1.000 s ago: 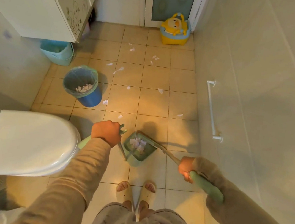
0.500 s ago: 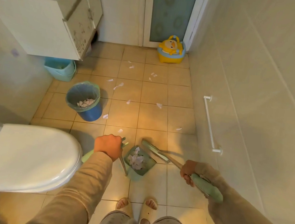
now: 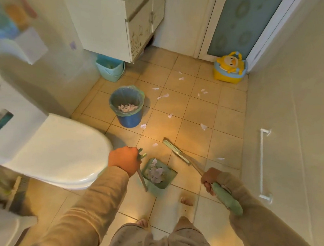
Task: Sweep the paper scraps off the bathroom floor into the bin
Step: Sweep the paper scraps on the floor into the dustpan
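- The handle of a green dustpan (image 3: pixel 159 174) is gripped by the left hand (image 3: pixel 125 159), whose fingers are clenched around it.
- The dustpan is held low over the tiled floor (image 3: pixel 197 111), just in front of the person's feet, and a heap of pale paper scraps (image 3: pixel 156 173) is seen lying inside it.
- A broom (image 3: pixel 176 151) is held by the right hand (image 3: pixel 209 178), the fingers being wrapped around its green padded grip.
- The flat head of the broom is seen at the floor just beyond the dustpan, angled away toward the far left, with a gap between the two.
- A blue bin (image 3: pixel 127 106) lined with a greenish bag is stood on the floor beyond the dustpan, near the left wall; torn paper is already seen at its bottom.
- More scraps are scattered over the tiles: one (image 3: pixel 143 126) just beside the base of the bin, one (image 3: pixel 155 144) between the bin and the broom head, and several others farther off toward the door (image 3: pixel 241 20).
- A white toilet (image 3: pixel 52 146) with its lid closed is seen at the left, close beside the left hand.
- A white cabinet (image 3: pixel 108 18) is mounted on the left wall, with a light blue basket (image 3: pixel 110 69) under it.
- A yellow duck-shaped potty (image 3: pixel 230 69) is placed by the door, and a white rail (image 3: pixel 262 163) is fixed to the right wall.
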Tool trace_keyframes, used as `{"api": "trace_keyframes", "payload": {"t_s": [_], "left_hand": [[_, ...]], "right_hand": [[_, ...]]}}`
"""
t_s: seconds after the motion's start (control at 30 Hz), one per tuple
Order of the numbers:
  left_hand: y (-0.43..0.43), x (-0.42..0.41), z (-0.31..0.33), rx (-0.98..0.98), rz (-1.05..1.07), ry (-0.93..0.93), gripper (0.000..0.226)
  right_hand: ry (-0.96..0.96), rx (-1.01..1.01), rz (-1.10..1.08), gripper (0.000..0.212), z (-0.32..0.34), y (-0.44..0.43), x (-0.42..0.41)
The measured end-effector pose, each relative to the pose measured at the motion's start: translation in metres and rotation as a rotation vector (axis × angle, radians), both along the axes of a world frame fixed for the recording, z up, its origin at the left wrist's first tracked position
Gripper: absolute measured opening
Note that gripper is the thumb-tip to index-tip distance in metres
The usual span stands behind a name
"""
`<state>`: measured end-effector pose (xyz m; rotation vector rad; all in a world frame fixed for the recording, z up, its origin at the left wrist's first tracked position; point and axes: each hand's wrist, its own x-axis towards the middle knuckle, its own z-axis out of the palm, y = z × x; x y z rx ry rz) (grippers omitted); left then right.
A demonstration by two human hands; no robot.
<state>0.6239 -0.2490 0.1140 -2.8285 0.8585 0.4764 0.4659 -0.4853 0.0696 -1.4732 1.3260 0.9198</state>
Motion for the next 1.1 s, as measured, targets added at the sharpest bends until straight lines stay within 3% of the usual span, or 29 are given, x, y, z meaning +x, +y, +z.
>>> {"api": "trace_keyframes", "payload": {"t_s": [0.17,0.3,0.47,0.73,0.9,1.0,1.1], "left_hand": [[-0.013,0.018,-0.001,0.04,0.143,0.031,0.033],[-0.025,0.029,0.003,0.069,0.281,0.028,0.035],[-0.043,0.033,0.007,0.106,0.396,0.027,0.037],[-0.051,0.031,0.005,0.163,0.478,0.043,0.032],[-0.056,0.044,0.003,0.161,0.511,0.045,0.029],[-0.058,0.051,0.003,0.144,0.528,0.04,0.029],[-0.057,0.057,0.006,0.121,0.519,0.041,0.029]], "right_hand": [[-0.124,-0.048,0.236,0.024,-0.001,-0.034,0.05],[-0.06,-0.128,0.509,0.007,-0.005,-0.067,0.099],[-0.044,-0.184,0.821,0.017,0.006,-0.094,0.147],[0.053,-0.24,1.056,0.027,-0.005,-0.09,0.167],[0.177,-0.165,1.047,0.017,-0.001,-0.102,0.143],[0.199,0.072,0.839,0.02,0.01,-0.119,0.148],[0.144,0.129,0.742,0.027,0.028,-0.135,0.156]]}}
